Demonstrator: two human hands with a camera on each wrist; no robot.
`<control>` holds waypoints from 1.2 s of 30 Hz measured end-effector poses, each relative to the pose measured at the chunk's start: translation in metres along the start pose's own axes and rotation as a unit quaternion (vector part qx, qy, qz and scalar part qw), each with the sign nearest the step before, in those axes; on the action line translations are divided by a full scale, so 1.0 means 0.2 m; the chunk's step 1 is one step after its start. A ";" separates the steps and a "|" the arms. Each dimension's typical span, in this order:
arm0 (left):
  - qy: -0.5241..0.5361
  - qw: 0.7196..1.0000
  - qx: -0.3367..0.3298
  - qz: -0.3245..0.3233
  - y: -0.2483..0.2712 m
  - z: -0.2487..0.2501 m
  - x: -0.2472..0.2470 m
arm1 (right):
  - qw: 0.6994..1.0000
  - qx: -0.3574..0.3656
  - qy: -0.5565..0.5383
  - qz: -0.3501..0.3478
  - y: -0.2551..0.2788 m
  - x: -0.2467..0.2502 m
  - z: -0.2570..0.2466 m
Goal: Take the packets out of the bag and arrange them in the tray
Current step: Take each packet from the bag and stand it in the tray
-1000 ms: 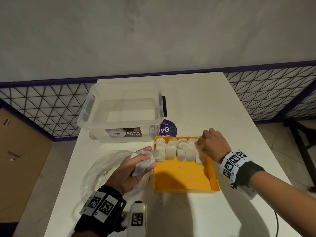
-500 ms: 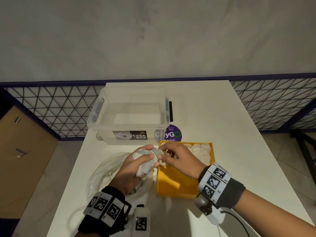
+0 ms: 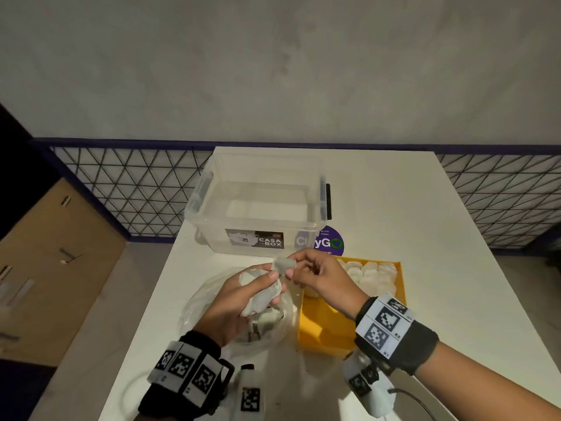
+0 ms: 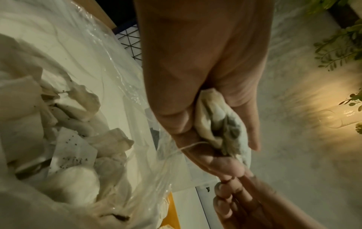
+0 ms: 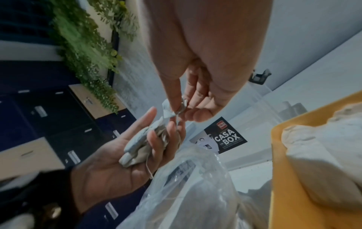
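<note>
A clear plastic bag (image 3: 200,308) (image 4: 109,51) (image 5: 188,190) with several white packets (image 4: 74,145) lies left of the yellow tray (image 3: 321,332) (image 5: 293,193). A row of white packets (image 3: 370,275) (image 5: 323,148) stands along the tray's far side. Above the bag, my left hand (image 3: 243,296) (image 5: 109,167) grips a small bunch of packets (image 3: 261,296) (image 4: 221,125) (image 5: 143,144). My right hand (image 3: 315,275) (image 5: 195,99) pinches one packet (image 3: 283,264) (image 5: 168,108) by its top, just above the left hand's fingers.
A clear storage box (image 3: 261,208) labelled CASA BOX stands behind the bag, with a purple round sticker (image 3: 329,243) on the white table (image 3: 425,238) beside it. A wire mesh railing (image 3: 136,189) runs behind the table. Wooden drawers (image 3: 45,268) stand at the left.
My right hand left the packet row in the tray, came left to the left hand and pinched one packet out of the bunch. The left hand stays over the bag.
</note>
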State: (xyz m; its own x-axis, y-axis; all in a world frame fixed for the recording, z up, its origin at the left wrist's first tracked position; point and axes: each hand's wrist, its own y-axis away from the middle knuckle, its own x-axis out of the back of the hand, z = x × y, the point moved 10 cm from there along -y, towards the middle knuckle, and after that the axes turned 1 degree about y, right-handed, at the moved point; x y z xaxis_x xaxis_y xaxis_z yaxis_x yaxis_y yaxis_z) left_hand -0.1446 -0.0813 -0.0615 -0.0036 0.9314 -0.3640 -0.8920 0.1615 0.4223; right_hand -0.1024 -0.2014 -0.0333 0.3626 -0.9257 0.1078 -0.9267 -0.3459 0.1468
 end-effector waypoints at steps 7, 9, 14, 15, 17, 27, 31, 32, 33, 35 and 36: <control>-0.036 0.999 -0.025 -0.009 0.01 0.04 0.01 | 0.999 -0.022 0.008 -0.034 0.00 -0.05 -0.02; -0.046 0.999 -0.022 -0.016 0.01 0.04 0.02 | 0.998 -0.020 0.046 -0.040 -0.02 -0.04 -0.03; -0.059 0.998 -0.028 0.015 0.00 0.04 0.06 | 0.992 -0.004 0.100 -0.076 -0.06 -0.05 -0.09; -0.055 0.998 -0.029 0.015 0.00 0.04 0.06 | 0.993 0.000 0.092 -0.072 -0.06 -0.04 -0.10; -0.039 0.999 -0.029 0.005 0.00 0.04 0.06 | 0.995 0.008 0.077 -0.058 -0.07 -0.02 -0.12; -0.003 0.999 -0.007 0.032 0.03 0.01 0.12 | 0.974 0.056 0.218 0.004 -0.06 0.24 -0.17; -0.004 0.999 -0.001 0.040 0.03 -0.01 0.14 | 0.927 0.025 0.373 0.024 -0.05 0.36 -0.05; 0.000 0.999 -0.001 0.037 0.03 -0.01 0.13 | 0.925 0.009 0.379 0.025 -0.05 0.38 -0.01; 0.003 0.999 0.000 0.033 0.03 -0.01 0.13 | 0.924 -0.007 0.381 0.021 -0.05 0.40 0.03; 0.011 1.000 0.002 0.027 0.03 -0.01 0.11 | 0.922 -0.043 0.384 0.005 -0.03 0.41 0.11; 0.015 1.000 0.002 0.025 0.03 -0.01 0.11 | 0.922 -0.059 0.382 -0.006 -0.02 0.40 0.15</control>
State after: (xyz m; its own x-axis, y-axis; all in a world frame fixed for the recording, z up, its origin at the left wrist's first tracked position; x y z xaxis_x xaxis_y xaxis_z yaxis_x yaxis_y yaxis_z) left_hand -0.1508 -0.0608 -0.0697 -0.0621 0.9280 -0.3673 -0.8881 0.1165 0.4446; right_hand -0.0720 -0.2790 -0.0543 0.3780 -0.5281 0.7604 -0.9215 -0.2941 0.2538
